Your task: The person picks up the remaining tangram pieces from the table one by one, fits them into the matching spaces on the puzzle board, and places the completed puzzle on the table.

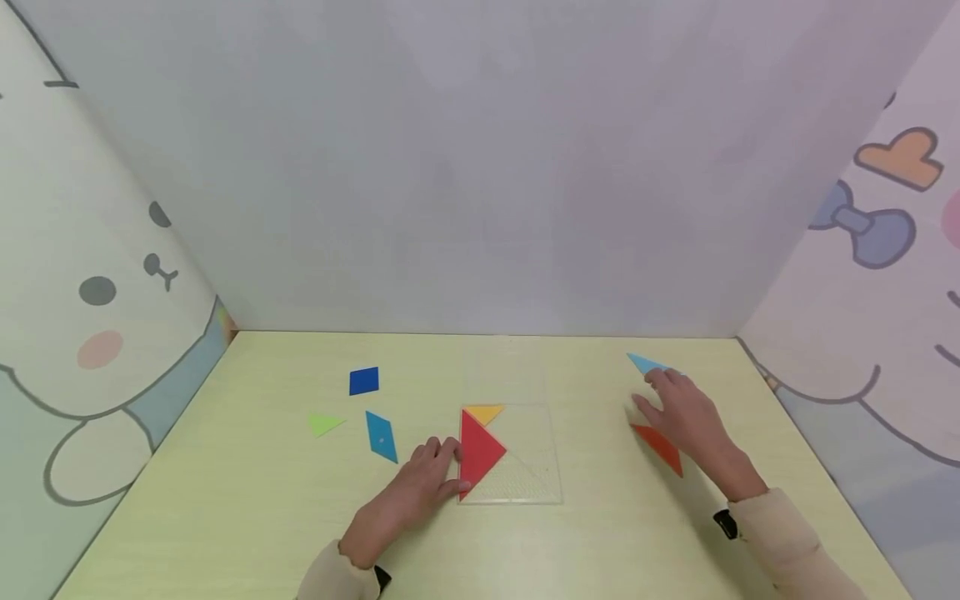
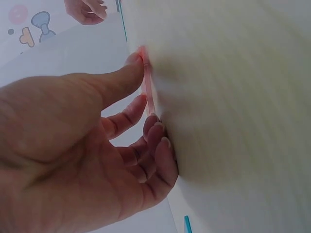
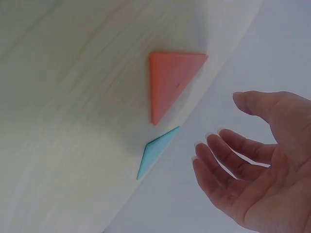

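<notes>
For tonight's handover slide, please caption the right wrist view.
Empty right grip near an orange triangle and a light-blue triangle on the pale tabletop.

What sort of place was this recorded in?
Likely a makeshift recording booth or play corner: a pale tabletop, a plain backdrop behind it, and cartoon-printed panels either side.

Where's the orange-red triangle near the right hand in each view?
Head: orange-red triangle, lower right, just below the right hand.
Left wrist: not in it.
Right wrist: orange-red triangle, upper middle.
Shared landmark: right hand, at the left wrist view's top left.
</notes>
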Demonstrator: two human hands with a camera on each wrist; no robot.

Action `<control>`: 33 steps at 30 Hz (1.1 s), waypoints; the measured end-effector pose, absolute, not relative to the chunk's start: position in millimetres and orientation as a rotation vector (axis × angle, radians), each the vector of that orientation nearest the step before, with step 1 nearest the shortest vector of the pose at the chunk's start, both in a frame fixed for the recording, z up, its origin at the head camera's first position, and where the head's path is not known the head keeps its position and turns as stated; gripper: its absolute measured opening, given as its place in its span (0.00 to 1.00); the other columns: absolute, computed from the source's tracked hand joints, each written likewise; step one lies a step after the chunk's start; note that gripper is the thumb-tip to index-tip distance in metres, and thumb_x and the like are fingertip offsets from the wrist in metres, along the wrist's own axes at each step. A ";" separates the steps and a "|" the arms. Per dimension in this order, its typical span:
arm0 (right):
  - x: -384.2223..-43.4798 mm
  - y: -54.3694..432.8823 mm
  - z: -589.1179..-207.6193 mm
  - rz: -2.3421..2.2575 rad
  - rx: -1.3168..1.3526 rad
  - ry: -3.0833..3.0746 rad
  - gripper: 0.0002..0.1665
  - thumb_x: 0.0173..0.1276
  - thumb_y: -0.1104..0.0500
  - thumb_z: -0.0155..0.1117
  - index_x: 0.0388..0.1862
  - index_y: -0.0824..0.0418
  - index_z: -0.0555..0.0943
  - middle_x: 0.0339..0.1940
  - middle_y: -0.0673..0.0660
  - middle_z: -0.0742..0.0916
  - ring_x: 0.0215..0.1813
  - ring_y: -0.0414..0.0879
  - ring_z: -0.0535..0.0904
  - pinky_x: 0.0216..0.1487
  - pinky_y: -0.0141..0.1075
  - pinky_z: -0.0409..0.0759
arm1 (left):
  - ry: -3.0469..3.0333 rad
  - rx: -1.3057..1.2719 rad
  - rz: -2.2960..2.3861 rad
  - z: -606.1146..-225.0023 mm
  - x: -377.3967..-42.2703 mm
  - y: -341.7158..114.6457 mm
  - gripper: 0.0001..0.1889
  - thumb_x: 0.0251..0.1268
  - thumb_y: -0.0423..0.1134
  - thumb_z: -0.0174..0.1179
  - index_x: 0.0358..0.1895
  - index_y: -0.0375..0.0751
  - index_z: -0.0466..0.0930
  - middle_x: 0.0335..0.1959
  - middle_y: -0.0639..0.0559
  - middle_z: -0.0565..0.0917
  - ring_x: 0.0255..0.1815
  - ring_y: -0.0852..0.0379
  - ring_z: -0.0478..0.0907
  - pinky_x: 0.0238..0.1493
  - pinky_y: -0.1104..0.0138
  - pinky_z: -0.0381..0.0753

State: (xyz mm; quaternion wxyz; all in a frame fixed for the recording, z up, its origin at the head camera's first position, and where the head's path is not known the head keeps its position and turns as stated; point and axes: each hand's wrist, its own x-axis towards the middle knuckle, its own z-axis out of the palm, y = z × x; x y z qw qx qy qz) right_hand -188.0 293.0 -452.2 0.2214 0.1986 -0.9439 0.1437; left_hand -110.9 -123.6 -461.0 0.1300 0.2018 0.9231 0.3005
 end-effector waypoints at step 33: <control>-217.1 331.2 -453.8 0.500 0.168 -2.936 0.27 0.73 0.55 0.66 0.55 0.79 0.74 0.48 0.78 0.80 0.42 0.68 0.80 0.39 0.63 0.79 | 2.680 0.562 0.870 -460.7 -111.2 -122.4 0.18 0.71 0.42 0.65 0.54 0.43 0.68 0.39 0.51 0.67 0.46 0.52 0.66 0.42 0.60 0.72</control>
